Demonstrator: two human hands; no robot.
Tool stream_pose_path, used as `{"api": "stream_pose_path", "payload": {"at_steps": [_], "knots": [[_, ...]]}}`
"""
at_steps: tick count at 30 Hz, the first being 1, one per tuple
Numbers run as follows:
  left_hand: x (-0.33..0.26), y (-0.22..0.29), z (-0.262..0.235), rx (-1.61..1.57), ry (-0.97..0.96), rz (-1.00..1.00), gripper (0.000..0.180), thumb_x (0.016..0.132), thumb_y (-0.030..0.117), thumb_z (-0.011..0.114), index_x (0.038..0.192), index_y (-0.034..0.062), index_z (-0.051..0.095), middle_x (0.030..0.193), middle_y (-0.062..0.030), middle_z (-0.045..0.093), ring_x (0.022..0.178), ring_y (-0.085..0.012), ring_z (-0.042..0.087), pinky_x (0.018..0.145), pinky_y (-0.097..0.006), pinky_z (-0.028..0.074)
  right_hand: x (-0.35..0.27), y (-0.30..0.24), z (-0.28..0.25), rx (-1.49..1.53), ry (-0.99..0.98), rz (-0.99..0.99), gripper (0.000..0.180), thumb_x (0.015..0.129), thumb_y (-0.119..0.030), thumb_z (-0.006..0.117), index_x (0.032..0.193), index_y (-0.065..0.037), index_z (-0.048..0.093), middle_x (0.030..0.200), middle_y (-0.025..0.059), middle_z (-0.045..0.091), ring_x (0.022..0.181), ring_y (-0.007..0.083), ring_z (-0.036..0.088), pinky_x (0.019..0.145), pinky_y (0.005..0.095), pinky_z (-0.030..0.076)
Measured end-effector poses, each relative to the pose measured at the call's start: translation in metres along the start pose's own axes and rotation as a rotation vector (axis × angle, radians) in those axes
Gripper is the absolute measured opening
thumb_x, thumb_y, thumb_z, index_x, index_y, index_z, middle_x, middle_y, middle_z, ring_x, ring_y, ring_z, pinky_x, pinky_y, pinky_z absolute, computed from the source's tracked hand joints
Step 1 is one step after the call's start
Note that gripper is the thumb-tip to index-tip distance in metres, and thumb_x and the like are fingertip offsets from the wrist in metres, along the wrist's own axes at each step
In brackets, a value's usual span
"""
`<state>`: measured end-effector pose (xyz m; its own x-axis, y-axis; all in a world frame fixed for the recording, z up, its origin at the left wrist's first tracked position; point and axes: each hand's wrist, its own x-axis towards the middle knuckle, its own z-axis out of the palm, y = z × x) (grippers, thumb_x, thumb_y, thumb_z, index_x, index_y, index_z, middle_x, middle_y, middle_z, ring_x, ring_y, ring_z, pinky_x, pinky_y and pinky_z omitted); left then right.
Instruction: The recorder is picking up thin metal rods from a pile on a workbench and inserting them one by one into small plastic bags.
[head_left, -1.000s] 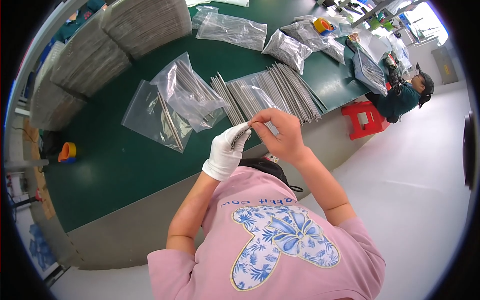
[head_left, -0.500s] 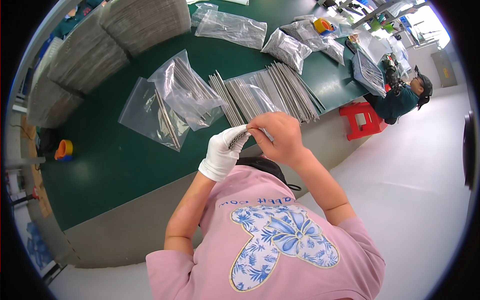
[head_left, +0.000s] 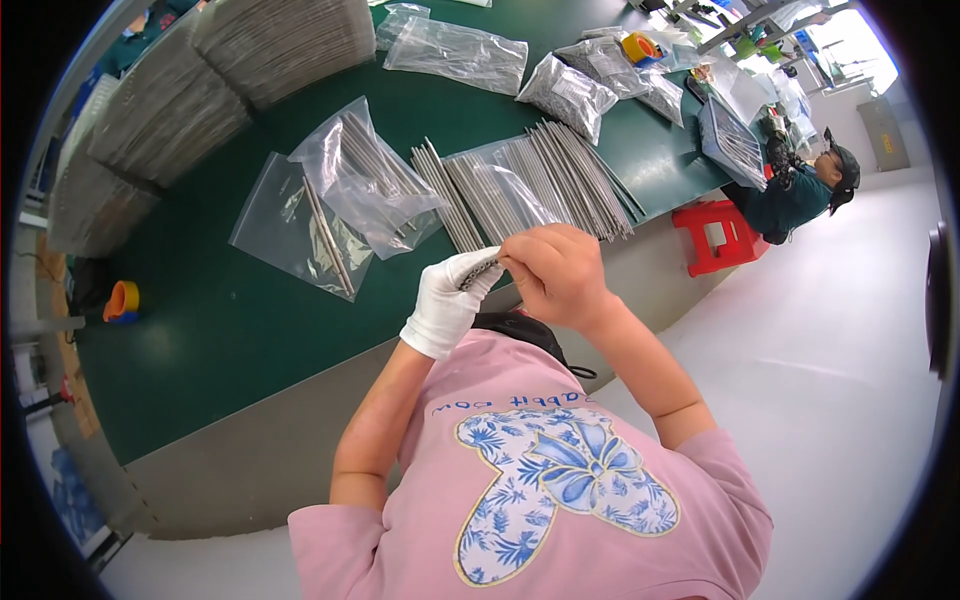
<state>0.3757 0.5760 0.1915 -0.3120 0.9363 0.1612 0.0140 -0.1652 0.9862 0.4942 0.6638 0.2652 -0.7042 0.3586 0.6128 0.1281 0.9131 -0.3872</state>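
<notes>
A small bundle of thin metal rods (head_left: pixel 481 270) sits above the green table's (head_left: pixel 250 340) near edge, gripped in the white-gloved left hand (head_left: pixel 450 300). The bare right hand (head_left: pixel 555 272) pinches its end. Loose rods (head_left: pixel 540 185) and clear plastic bags (head_left: pixel 340 200) lie just beyond.

Both forearms rise from the lower edge and meet in front of the chest. The left hand (head_left: pixel 447 303) wears a white glove, its fingers curled in a loose fist, thumb side turned to the right. The right hand (head_left: pixel 556 275) is bare, bent at the wrist, fingers pinched together and touching the gloved fingertips. Elbows sit wide, the left arm steeper, the right arm angled in from the right.
</notes>
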Motion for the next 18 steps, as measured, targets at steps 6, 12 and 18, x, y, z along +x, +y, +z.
{"api": "stream_pose_path", "payload": {"at_steps": [6,12,18], "knots": [[0.0,0.0,0.002,0.076,-0.026,0.067,0.022,0.077,0.0,0.063,0.098,0.0012,0.062,0.087,-0.0081,0.065,0.077,-0.0107,0.059,0.07,-0.024,0.047,-0.01,0.002,0.003,0.028,0.059,-0.007,0.008,0.067,-0.002,0.063,0.073,-0.005,0.058,0.064,0.0066,0.058,0.051,0.0227,0.054,0.047,0.0291,0.042],[-0.002,0.002,0.004,0.151,-0.037,0.104,0.023,0.076,0.002,0.063,0.099,0.0046,0.062,0.089,-0.0119,0.064,0.079,-0.0219,0.064,0.07,-0.027,0.049,-0.017,0.0,0.005,0.04,0.038,0.062,0.009,0.067,-0.001,0.064,0.073,-0.004,0.058,0.063,0.0069,0.058,0.052,0.0225,0.055,0.047,0.0294,0.042],[-0.001,-0.005,0.007,0.262,0.018,0.232,0.024,0.076,0.002,0.063,0.099,0.0054,0.06,0.086,-0.0126,0.063,0.077,-0.0263,0.063,0.066,-0.029,0.049,-0.02,-0.001,0.005,0.045,0.067,0.095,0.01,0.068,0.0,0.064,0.073,-0.005,0.057,0.067,0.0075,0.06,0.054,0.0228,0.056,0.048,0.0295,0.043]]}}
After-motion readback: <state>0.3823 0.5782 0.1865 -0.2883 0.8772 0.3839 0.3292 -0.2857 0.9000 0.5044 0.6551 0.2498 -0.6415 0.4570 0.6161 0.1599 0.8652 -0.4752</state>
